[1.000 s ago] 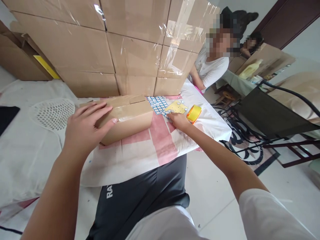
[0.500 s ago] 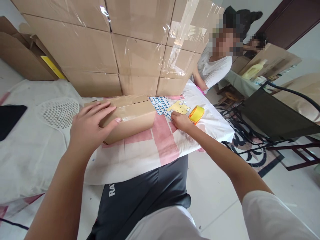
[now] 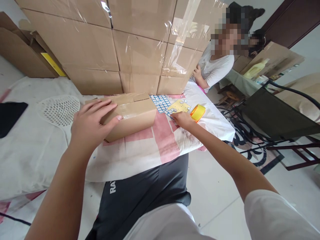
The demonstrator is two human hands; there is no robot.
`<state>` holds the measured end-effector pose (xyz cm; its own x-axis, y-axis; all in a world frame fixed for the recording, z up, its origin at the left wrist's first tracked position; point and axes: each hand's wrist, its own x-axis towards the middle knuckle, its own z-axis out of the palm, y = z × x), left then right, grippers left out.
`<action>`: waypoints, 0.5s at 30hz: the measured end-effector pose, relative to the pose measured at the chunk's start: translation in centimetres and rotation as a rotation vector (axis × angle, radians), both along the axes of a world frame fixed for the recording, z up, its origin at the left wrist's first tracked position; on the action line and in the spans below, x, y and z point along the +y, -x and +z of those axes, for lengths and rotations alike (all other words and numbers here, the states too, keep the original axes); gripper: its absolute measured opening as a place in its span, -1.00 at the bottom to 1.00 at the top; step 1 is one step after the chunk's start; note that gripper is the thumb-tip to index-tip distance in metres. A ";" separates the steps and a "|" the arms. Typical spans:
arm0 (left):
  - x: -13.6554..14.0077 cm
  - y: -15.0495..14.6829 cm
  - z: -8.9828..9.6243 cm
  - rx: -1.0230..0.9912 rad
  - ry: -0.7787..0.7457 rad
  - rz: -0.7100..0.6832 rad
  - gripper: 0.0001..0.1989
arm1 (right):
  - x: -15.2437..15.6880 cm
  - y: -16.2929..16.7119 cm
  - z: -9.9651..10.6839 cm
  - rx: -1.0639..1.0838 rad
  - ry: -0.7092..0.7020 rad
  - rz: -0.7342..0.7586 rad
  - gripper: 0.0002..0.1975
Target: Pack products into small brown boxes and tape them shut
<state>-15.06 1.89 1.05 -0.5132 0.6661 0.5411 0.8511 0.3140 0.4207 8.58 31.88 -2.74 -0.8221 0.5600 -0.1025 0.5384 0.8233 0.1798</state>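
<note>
A closed cardboard box (image 3: 132, 116) lies on the cloth-covered table, clear tape across its top. My left hand (image 3: 93, 121) rests on its left end, fingers stretched over the top and thumb along the upper front edge. To the right of the box, my right hand (image 3: 182, 119) is closed, its fingertips bunched down at the lower edge of a blue-outlined white patterned piece (image 3: 161, 103). What those fingers pinch is hidden. Just beyond them lies a flat yellow piece (image 3: 180, 106) with small white shapes around it. A yellow-orange roll of tape (image 3: 198, 113) stands beside my right wrist.
Stacked cardboard boxes (image 3: 140, 56) wrapped in clear film rise behind the table. A white perforated paddle (image 3: 60, 110) and a black flat item (image 3: 11, 118) lie left. A person in white (image 3: 220, 66) is beyond the stack; a dark chair (image 3: 282, 113) stands right.
My right hand has shifted very slightly to the right, its fingertips still at the patterned piece. My left hand stays on the box. The view has tilted a little.
</note>
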 end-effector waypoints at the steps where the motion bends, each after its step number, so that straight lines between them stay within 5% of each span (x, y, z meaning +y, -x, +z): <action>1: 0.0 0.0 0.0 0.000 -0.001 0.001 -0.59 | 0.0 0.0 0.0 0.005 -0.001 -0.012 -0.77; 15: 0.0 0.0 0.0 -0.008 0.027 0.008 -0.55 | -0.3 -0.7 0.3 0.018 0.055 -0.046 -0.83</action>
